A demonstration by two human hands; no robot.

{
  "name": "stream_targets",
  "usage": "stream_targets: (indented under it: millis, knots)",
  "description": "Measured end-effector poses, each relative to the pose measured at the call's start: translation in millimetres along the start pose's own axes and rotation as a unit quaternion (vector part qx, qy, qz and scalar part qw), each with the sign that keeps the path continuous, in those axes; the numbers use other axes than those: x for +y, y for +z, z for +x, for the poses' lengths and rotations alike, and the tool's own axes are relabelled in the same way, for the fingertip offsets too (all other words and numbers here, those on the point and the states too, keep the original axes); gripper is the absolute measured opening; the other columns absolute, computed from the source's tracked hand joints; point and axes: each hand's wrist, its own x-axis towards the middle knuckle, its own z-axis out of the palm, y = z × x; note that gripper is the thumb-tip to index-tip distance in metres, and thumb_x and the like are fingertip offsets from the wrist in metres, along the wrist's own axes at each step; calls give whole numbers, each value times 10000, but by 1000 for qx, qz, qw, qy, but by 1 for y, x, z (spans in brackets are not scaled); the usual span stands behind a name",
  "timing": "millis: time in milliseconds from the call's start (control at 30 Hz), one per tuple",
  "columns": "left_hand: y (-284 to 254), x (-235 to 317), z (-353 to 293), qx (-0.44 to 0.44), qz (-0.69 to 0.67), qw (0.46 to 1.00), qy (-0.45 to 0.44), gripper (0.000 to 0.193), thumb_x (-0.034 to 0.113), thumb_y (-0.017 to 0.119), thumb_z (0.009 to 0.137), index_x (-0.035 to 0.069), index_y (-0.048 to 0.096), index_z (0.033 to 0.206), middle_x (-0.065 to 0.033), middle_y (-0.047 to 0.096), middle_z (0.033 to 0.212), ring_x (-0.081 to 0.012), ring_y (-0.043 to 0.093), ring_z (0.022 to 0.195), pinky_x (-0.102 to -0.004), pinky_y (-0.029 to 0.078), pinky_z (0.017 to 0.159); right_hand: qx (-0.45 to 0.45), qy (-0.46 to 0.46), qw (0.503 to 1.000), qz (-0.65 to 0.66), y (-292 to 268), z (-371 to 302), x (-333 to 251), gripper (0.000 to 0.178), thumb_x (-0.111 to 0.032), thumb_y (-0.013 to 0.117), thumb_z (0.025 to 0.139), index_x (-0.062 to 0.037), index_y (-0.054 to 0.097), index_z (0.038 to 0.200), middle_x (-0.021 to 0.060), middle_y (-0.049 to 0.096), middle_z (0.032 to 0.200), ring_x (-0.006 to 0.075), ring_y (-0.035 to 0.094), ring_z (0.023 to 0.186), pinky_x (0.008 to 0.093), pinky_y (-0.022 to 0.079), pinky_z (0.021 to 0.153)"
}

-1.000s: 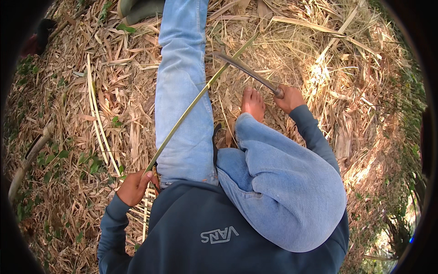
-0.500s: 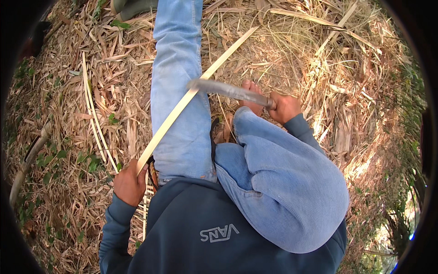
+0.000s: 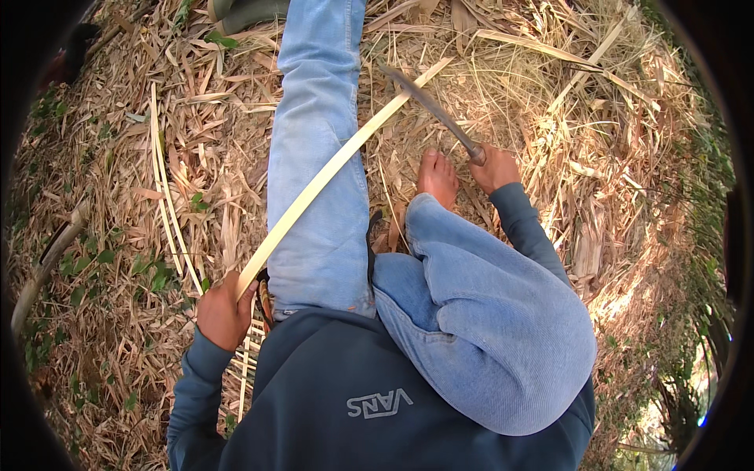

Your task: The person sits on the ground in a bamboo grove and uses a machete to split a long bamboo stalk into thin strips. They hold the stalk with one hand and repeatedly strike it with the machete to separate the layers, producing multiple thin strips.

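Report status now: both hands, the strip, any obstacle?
Left hand grips bamboo strip. Right hand holds knife, blade on strip. Strip lies across outstretched leg.

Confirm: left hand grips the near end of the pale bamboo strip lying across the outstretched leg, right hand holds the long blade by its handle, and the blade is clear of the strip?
Not quite. In the head view the blade is not clear: it crosses the bamboo strip near its far end. It looks to be in contact there. The rest holds: the left hand grips the near end across the outstretched leg, and the right hand holds the handle.

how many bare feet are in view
1: a bare foot on the dry leaves beside the right hand, below the blade. The other leg's foot is out of frame.
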Motion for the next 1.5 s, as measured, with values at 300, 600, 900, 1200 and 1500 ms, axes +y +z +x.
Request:
stream_targets:
  millis: [300, 600, 900, 1200, 1500]
  knots:
    - [-1, -6, -2, -6, -25, 1000, -5, 312, 300, 597, 928, -3, 540, 880, -255, 567, 622, -466, 569, 610, -521, 430, 545, -18, 88, 995, -40, 1, 21, 19, 346, -322, 613, 807, -37, 678, 993, 249, 677, 895, 390, 668, 849, 464, 534, 794]
    - [-14, -12, 0, -172, -226, 959, 1, 437, 380, 434, 1011, 3, 632, 911, -100, 488, 604, -242, 471, 571, -369, 395, 577, -33, -7, 995, 89, -10, -30, -16, 282, -305, 608, 809, -43, 643, 907, 234, 653, 727, 426, 642, 679, 487, 529, 662]
    - [-10, -24, 0, -209, -274, 939, -9, 463, 399, 404, 1024, 26, 659, 924, -5, 461, 649, -109, 419, 621, -287, 372, 609, -14, 54, 996, 72, -6, -16, -6, 276, -282, 616, 778, -59, 664, 934, 256, 645, 745, 424, 641, 731, 492, 517, 696]
    - [-11, -25, -3, -183, -224, 957, -11, 416, 361, 430, 1021, 25, 654, 922, -67, 446, 607, -168, 457, 606, -334, 412, 621, -25, 62, 996, 53, -4, 15, 33, 271, -280, 620, 785, -34, 664, 890, 244, 655, 772, 419, 643, 766, 485, 510, 730]
    - [-18, -19, 0, -184, -212, 959, -26, 412, 357, 442, 1017, 16, 657, 935, -124, 548, 685, -222, 537, 677, -360, 451, 703, 8, 74, 995, 69, 8, 28, 26, 289, -276, 626, 777, -7, 671, 873, 256, 651, 774, 423, 636, 755, 476, 501, 725]
